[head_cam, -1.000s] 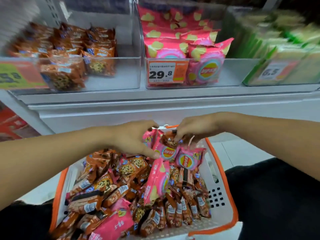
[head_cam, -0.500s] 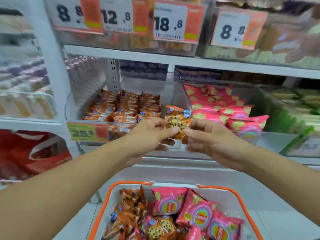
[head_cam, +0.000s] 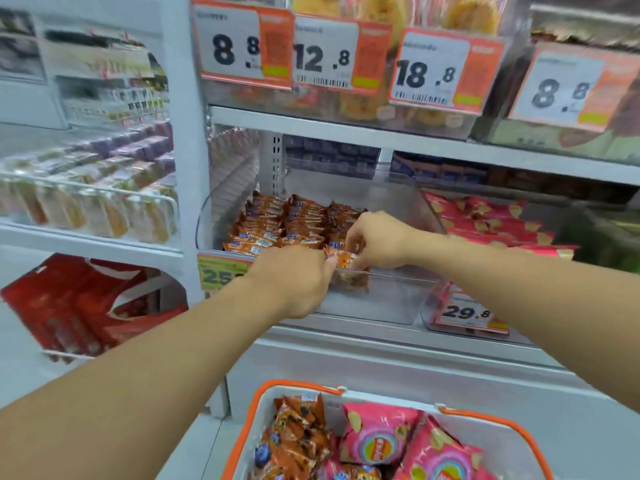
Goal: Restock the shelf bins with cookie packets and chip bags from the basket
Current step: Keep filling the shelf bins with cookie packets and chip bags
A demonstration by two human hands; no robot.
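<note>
- Our left hand (head_cam: 294,277) and right hand (head_cam: 377,242) meet at the front of the clear cookie bin (head_cam: 388,299), fingers of both curled round one orange cookie packet (head_cam: 343,263) — held between them at the bin's front wall.
- Behind the held packet, rows of like orange cookie packets (head_cam: 291,223) fill the back half of that bin; they are too tightly packed and blurred for us to count.
- One bin to the right, pink chip bags (head_cam: 485,220) lie stacked; we make out at least four layers, no exact number.
- Two price tags hang on the front of this shelf: a green one (head_cam: 216,273) partly hidden by our left wrist, and one reading 29.8 (head_cam: 467,313) under the chip bags.
- Four more price tags hang on the shelf above, reading 8.8 (head_cam: 239,46), 12.8 (head_cam: 325,53), 18.8 (head_cam: 429,71) and 8.8 (head_cam: 561,88).
- The orange-rimmed basket (head_cam: 298,386) sits below, at the frame's bottom edge — in it we see a cluster of orange cookie packets on the left (head_cam: 298,438) and three pink chip bags on the right (head_cam: 377,434).
- Red packs (head_cam: 69,306) stand on the lower shelf at far left.
</note>
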